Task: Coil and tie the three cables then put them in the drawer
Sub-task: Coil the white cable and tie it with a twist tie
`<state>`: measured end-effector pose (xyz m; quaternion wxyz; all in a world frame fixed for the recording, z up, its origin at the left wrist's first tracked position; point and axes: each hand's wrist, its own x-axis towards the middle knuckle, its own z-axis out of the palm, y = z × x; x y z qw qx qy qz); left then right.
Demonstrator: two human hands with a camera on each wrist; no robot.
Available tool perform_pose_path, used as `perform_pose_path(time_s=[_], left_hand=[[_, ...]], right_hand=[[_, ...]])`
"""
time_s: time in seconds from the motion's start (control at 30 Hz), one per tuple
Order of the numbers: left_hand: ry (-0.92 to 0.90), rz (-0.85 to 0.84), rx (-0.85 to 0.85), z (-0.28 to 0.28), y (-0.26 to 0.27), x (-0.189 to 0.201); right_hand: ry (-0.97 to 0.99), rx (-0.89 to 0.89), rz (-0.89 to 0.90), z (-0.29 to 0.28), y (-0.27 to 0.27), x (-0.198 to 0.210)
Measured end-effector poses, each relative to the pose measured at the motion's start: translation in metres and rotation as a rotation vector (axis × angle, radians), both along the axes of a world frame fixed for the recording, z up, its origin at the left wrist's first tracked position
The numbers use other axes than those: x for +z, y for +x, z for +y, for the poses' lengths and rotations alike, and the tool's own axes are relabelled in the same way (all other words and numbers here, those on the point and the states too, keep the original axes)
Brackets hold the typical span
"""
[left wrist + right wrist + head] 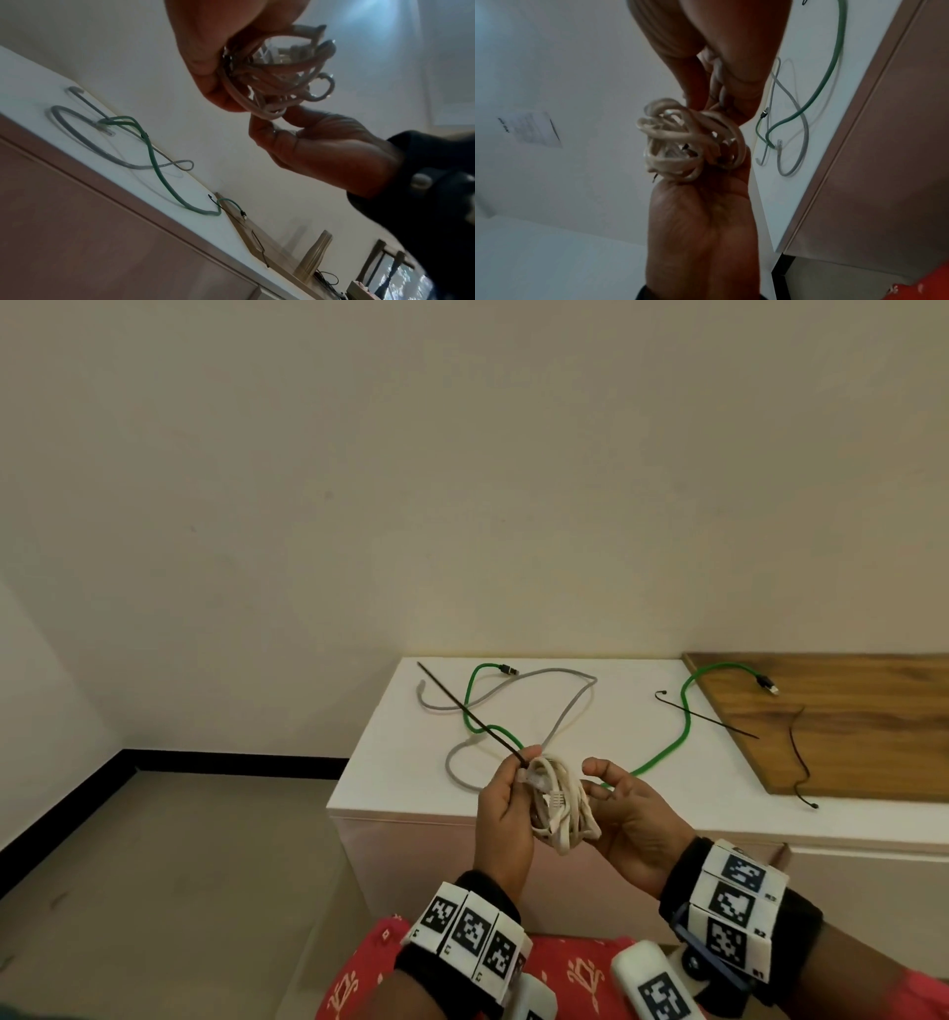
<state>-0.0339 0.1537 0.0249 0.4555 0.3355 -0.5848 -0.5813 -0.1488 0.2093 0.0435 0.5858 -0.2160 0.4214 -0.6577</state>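
Note:
A coiled white cable [562,801] hangs in front of the white cabinet [411,778], held between both hands. My left hand [524,765] grips the coil's left side and pinches a long black tie [467,708] against it; the tie sticks up and to the left. My right hand [598,780] holds the coil's right side with thumb and curled fingers. In the right wrist view the coil [693,138] sits at my right fingertips. A green cable [672,747] and a grey cable [565,706] lie loose and crossing on the cabinet top.
Two more black ties lie to the right, one [706,715] on the white top and one [798,762] on a wooden board [862,737]. The cabinet's pinkish front [426,860] is below my hands. A red patterned cloth [570,978] is at the bottom edge.

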Motion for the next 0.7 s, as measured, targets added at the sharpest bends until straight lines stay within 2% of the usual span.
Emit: perform_pose_path(time_s=[0.17,0.3,0.4,0.5,0.57,0.7], left_hand=[[-0.058,-0.078,-0.061,-0.001,-0.001,-0.01],[-0.107,-0.173,0.114,-0.006,0.0,-0.015],[-0.11,-0.229,0.25,-0.019,0.005,-0.015],[-0.112,-0.232,0.269,-0.024,0.009,-0.012],[-0.098,-0.215,0.274,-0.027,0.013,-0.012],[0.012,-0.162,0.257,-0.041,0.021,-0.012]], right_hand=[[-0.006,-0.095,0.033,0.0,0.004,0.0],[0.001,-0.144,0.135,-0.001,0.009,0.0],[-0.017,-0.063,0.205,-0.002,0.012,0.008],[0.03,0.011,0.362,-0.005,0.021,0.011],[0.097,-0.014,0.447,-0.011,0.027,0.006],[0.184,-0.097,0.398,-0.033,0.032,-0.002]])
